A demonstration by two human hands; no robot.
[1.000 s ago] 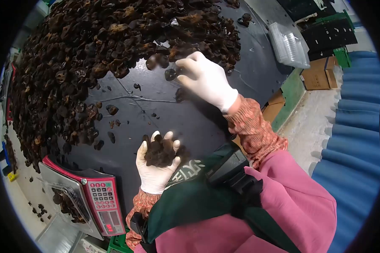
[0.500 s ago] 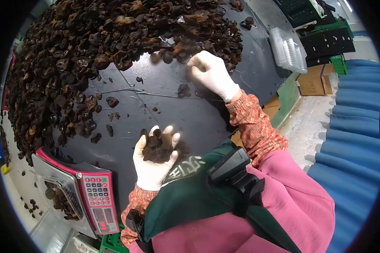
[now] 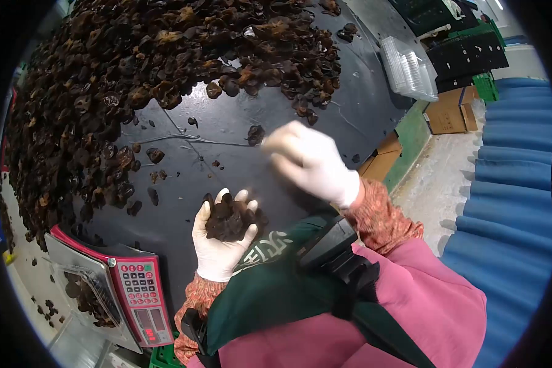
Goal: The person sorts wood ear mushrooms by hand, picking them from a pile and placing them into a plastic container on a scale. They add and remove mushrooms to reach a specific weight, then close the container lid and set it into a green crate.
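My left hand, in a white glove, is cupped palm up in front of the apron. Its fingers curl around a handful of dark brown wood ear mushrooms. My right hand, gloved too, hovers over the dark table, up and to the right of the left hand. Motion smears its bent fingers, so whether anything is between them cannot be made out. A small wood ear piece lies on the table just left of the right fingertips. Across the far side spreads a large pile of wood ear mushrooms.
At lower left stands a red scale with a clear plastic tray of wood ear mushrooms on its plate. Stacked clear trays sit at the table's right edge. Beyond are a cardboard box and a blue curtain.
My right hand has come back from the edge of the pile, toward my body and the left hand. The left hand stays nearly in place with its handful. The view has shifted slightly.
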